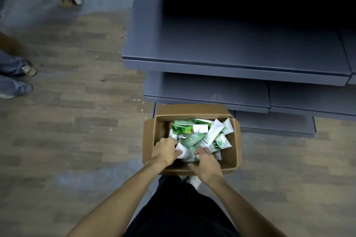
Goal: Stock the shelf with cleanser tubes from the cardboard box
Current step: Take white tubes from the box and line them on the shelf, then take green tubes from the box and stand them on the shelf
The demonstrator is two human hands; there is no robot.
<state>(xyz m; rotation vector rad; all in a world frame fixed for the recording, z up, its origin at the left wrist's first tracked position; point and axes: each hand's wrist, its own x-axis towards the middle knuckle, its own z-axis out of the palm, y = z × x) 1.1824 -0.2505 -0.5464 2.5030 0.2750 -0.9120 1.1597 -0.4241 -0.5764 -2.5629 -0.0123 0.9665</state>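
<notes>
Head view: an open cardboard box [236, 152] on the floor [77, 140] before grey shelves [231, 67] holds jumbled green-and-white cleanser tubes [192, 128], labels unreadable; left hand [164, 152] and right hand [207, 163] each curl around tubes inside.

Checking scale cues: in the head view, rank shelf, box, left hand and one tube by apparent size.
1. Shelf, the upper board
2. Box
3. Left hand
4. Tube, about as long as the hand but slimmer; the ranking is unsure, since the hand is nearer the camera.
</notes>
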